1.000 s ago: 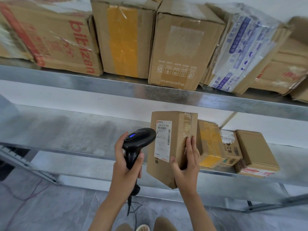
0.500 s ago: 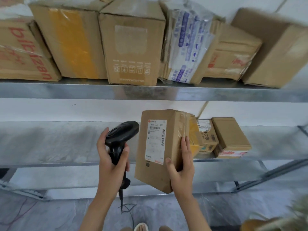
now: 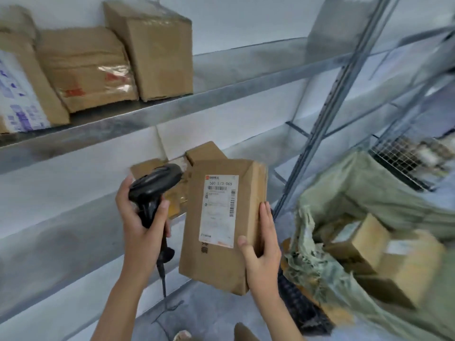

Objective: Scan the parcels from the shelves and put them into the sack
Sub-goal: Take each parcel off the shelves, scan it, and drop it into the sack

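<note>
Parcel (image 3: 221,225), a brown cardboard box, is held upright in the air in front of the lower shelf (image 3: 73,232), with its white shipping label (image 3: 218,210) turned toward the camera. It is gripped at its lower right edge by the right hand (image 3: 262,244): the thumb is pressed on the front face just beside the label, and the fingers are laid flat along the right side. A black handheld scanner (image 3: 154,190) is gripped by the left hand (image 3: 140,225), whose fingers are curled round the handle; the scanner head is pointed up and to the right, just beside the parcel's left edge. A cable is seen hanging below the handle. To the right, a green woven sack (image 3: 369,193) stands open, near the parcel but apart from it, and several cardboard boxes (image 3: 374,244) are seen lying inside. On the upper shelf (image 3: 172,112), further boxes are stood side by side. Smaller boxes are partly hidden behind the scanner and parcel.
</note>
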The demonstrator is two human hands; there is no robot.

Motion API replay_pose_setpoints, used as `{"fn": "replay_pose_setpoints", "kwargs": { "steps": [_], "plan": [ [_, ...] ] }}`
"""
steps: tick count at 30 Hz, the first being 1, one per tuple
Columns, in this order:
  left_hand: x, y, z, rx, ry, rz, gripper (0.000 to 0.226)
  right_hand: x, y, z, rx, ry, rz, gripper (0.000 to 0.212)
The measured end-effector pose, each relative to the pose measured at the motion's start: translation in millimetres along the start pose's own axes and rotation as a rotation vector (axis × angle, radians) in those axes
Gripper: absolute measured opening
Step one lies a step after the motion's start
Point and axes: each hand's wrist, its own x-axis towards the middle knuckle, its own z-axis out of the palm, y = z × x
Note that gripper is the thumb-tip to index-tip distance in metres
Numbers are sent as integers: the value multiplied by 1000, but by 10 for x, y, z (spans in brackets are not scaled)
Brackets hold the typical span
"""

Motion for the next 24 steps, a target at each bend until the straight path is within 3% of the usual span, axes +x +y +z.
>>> {"fn": "replay_pose_setpoints", "kwargs": {
  "steps": [12,16,24],
  "plan": [
    [-434,195,1792,-126,-382,-19,74,-31,372,-1827,-34,402,139,76],
    [-524,192,2084,-133,-433,-50,66,26,536,-2153,-21,499,201,76],
    [-146,20,2689,-127,-526,-73,75,610,961,-2655,-57,746,343,70]
  ]
}}
